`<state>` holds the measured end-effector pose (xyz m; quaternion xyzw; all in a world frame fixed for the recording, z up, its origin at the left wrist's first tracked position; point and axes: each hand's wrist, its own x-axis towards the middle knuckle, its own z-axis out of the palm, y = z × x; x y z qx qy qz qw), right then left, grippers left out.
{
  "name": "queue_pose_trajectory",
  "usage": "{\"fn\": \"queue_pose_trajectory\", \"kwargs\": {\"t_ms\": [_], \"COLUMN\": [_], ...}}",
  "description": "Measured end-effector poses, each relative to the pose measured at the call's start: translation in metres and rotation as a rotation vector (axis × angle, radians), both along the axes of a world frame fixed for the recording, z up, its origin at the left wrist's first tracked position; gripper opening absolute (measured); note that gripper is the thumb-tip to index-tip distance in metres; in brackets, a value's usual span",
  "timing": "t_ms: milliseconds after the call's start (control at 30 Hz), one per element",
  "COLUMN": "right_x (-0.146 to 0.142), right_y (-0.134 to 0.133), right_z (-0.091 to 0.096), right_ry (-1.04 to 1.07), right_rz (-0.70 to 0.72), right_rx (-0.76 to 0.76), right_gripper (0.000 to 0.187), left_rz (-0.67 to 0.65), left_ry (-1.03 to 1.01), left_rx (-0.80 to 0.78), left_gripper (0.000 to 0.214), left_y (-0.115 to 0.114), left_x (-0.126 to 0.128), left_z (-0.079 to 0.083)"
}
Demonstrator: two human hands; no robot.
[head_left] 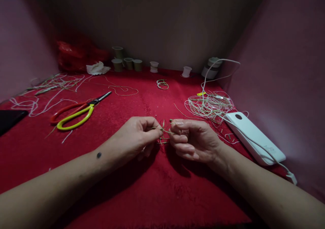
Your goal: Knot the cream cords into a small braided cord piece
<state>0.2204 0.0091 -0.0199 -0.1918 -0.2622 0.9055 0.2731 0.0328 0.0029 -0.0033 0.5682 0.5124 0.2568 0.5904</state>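
Between my two hands runs a thin green cord (167, 131), with a small crossing or knot near the left fingertips. My left hand (144, 132) is closed, its thumb and index finger pinching the cord. My right hand (190, 139) is closed too, thumb against index finger on the cord's other stretch, the remaining fingers curled below. Just under the fingertips, short pieces of cord show against the red cloth; whether they join the held cord I cannot tell. A small cord bracelet (162, 84) lies farther back on the cloth.
Red-and-yellow-handled scissors (76, 113) lie left, near loose cords (58, 83). At right are a tangled cord heap (208, 105) and a white power bank (255, 137) with a cable. Thread spools (117, 65), a crumpled tissue (98, 68) and a red bag (73, 54) stand at the back.
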Motion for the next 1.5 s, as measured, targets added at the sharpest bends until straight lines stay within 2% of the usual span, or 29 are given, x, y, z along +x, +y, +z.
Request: {"fn": "queue_pose_trajectory", "kwargs": {"t_ms": [100, 367, 600, 833, 933, 1167, 1500], "right_x": [-0.001, -0.003, -0.003, -0.006, -0.01, -0.014, -0.017], "right_y": [0.0, -0.003, -0.006, -0.008, -0.01, -0.011, -0.012], "right_z": [0.0, 0.003, 0.005, 0.006, 0.005, -0.003, -0.008], "right_ry": [-0.03, -0.127, -0.208, -0.25, -0.254, -0.26, -0.207], "right_rz": [0.006, -0.069, -0.09, -0.134, -0.177, -0.227, -0.218], "right_rx": [0.03, 0.108, 0.185, 0.192, 0.201, 0.23, 0.217], "right_gripper": [0.019, 0.025, 0.026, 0.025, 0.024, 0.017, 0.013], "left_rz": [-0.036, -0.051, -0.082, -0.09, -0.088, -0.011, -0.044], "left_ry": [0.067, 0.145, 0.182, 0.204, 0.218, 0.19, 0.279], "left_rx": [0.065, 0.076, 0.157, 0.217, 0.193, 0.029, 0.034], "left_gripper": [0.013, 0.009, 0.012, 0.012, 0.011, 0.013, 0.013], "left_y": [-0.001, -0.005, -0.007, -0.007, -0.006, -0.007, -0.005], "left_x": [0.001, 0.001, 0.002, 0.002, 0.001, 0.004, 0.003], "left_z": [0.001, 0.004, 0.006, 0.001, 0.001, 0.007, 0.004]}}
